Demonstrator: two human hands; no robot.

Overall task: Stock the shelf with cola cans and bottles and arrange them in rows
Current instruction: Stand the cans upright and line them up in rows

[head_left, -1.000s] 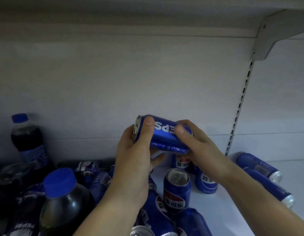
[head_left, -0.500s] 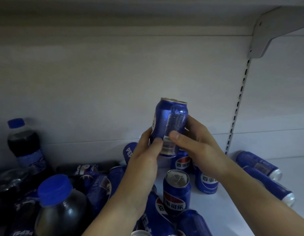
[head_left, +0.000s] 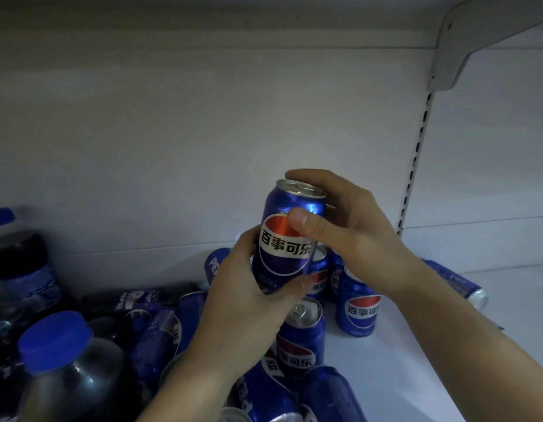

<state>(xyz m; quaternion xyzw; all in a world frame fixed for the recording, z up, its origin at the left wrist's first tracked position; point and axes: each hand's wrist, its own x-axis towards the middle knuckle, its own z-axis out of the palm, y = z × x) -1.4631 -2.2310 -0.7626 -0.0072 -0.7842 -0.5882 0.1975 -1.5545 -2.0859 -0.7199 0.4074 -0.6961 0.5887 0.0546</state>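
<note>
white shelf (head_left: pixel 447 345), upright blue cola can (head_left: pixel 287 239), logo forward

With fingers (head_left: pixel 306 222) curled, the left hand (head_left: pixel 243 303) sits below the right hand (head_left: pixel 352 236).

the left hand (head_left: pixel 243 306) covers the base of the held can (head_left: pixel 290 239). the right forearm (head_left: pixel 447 315) hides part of a lying can (head_left: pixel 459 281). the near bottle (head_left: pixel 69 379) is blurred; the front cans (head_left: pixel 264 394) run off the bottom edge.

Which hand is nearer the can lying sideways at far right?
Right. The right hand grips the raised can near its top, left of the lying can; the left hand holds its base, farther left.
</note>
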